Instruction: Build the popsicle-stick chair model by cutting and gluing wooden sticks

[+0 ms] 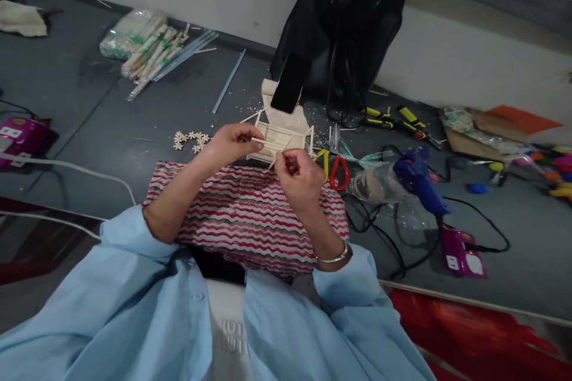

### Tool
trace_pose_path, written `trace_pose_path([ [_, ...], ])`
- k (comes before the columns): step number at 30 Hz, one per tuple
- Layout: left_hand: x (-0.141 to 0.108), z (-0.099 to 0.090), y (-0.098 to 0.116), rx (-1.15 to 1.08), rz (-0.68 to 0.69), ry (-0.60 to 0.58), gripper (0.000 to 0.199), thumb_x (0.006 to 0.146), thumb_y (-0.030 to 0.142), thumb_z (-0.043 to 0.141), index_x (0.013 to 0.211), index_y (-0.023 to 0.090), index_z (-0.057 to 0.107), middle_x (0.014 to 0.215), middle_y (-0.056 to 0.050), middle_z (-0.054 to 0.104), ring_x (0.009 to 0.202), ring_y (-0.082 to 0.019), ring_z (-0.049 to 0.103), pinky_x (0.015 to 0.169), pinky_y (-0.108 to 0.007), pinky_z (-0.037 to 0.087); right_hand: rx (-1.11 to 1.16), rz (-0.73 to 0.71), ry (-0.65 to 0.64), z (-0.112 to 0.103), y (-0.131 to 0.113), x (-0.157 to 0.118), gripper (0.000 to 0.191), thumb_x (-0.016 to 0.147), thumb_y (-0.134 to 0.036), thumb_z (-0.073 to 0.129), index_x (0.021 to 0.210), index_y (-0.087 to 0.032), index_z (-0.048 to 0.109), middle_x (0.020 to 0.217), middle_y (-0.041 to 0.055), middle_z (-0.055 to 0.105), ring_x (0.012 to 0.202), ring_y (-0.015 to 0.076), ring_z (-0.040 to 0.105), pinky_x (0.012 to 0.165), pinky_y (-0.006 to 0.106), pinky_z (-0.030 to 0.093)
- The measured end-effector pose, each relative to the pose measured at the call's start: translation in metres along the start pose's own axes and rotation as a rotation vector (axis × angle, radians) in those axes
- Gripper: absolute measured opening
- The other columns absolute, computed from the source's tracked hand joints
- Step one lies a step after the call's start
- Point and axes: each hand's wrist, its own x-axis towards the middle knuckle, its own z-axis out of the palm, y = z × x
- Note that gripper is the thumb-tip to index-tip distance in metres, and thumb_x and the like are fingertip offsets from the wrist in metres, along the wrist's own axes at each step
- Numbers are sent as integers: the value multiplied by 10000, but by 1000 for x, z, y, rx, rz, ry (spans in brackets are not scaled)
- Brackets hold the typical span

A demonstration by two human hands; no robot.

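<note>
Pale-blue shirt sleeves (pixel 120 292) reach in from the near side of the striped cloth (pixel 250 214); just beyond the cloth's far edge is the stick frame (pixel 279 138). The left hand (pixel 227 146) has thumb and fingers closed on the frame's left end; the right hand (pixel 301 178) pinches a thin stick (pixel 286 146), slanted across the frame. Too hard a squeeze could crack the slim sticks or pull a joint loose; a slack pinch could let the slanted one slip askew; a sideways nudge might knock the scissors (pixel 339 174), at the cloth's far right corner. The frame looks pale and light, its sticks laid closely side by side, with small posts at the ends; its joints are too small to judge.
</note>
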Motion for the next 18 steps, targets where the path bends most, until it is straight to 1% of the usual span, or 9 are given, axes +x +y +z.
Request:
trace_pose_path([
  [3, -1, -6, 2, -11, 16, -4, 227, 658, 225, 724, 876, 162, 706, 613, 47, 522, 525, -71, 405, 484, -211, 305, 20, -34, 99, -2, 3, 0, 201, 910, -376, 517, 825, -213, 599, 723, 10, 662, 575, 115, 564, 609, 245, 458],
  [6, 0, -12, 2, -25, 27, 29, 255, 648, 205, 736, 900, 178, 708, 671, 34, 533, 543, -74, 415, 485, -208, 311, 6, -65, 158, -4, 7, 1, 191, 912, -378, 511, 820, -222, 575, 747, 22, 660, 594, 122, 574, 620, 259, 470],
  [9, 1, -15, 1, -38, -9, 74, 183, 671, 185, 712, 853, 179, 696, 625, 37, 492, 514, -79, 389, 470, -220, 294, -19, -81, 172, -2, 10, 2, 197, 920, -383, 504, 824, -227, 575, 749, 21, 666, 592, 118, 584, 607, 254, 474],
  [11, 1, -16, 1, -44, -22, 72, 133, 684, 163, 694, 816, 179, 685, 581, 41, 468, 496, -81, 370, 467, -227, 274, -40, -88, 164, 0, 12, 2, 203, 928, -383, 501, 832, -227, 590, 751, 17, 676, 588, 112, 593, 598, 244, 478],
  [13, 1, -14, 2, -32, -16, 63, 87, 698, 155, 680, 781, 179, 672, 552, 43, 462, 485, -81, 354, 471, -231, 264, -47, -95, 156, 1, 13, 2, 205, 937, -377, 497, 849, -226, 603, 764, 14, 689, 591, 107, 603, 599, 237, 484],
  [15, 1, -12, 3, 6, 2, 77, 41, 708, 160, 676, 736, 176, 650, 548, 41, 477, 492, -82, 365, 485, -234, 281, -33, -110, 152, 2, 13, 2, 204, 946, -370, 493, 862, -223, 609, 778, 15, 703, 603, 107, 616, 606, 236, 490],
  [18, 0, -8, 6, 99, 54, 188, 76, 700, 157, 677, 690, 172, 603, 563, 37, 505, 519, -83, 403, 506, -232, 304, 3, -124, 148, 2, 13, 1, 199, 947, -363, 500, 869, -217, 612, 787, 21, 715, 622, 111, 633, 615, 238, 498],
])
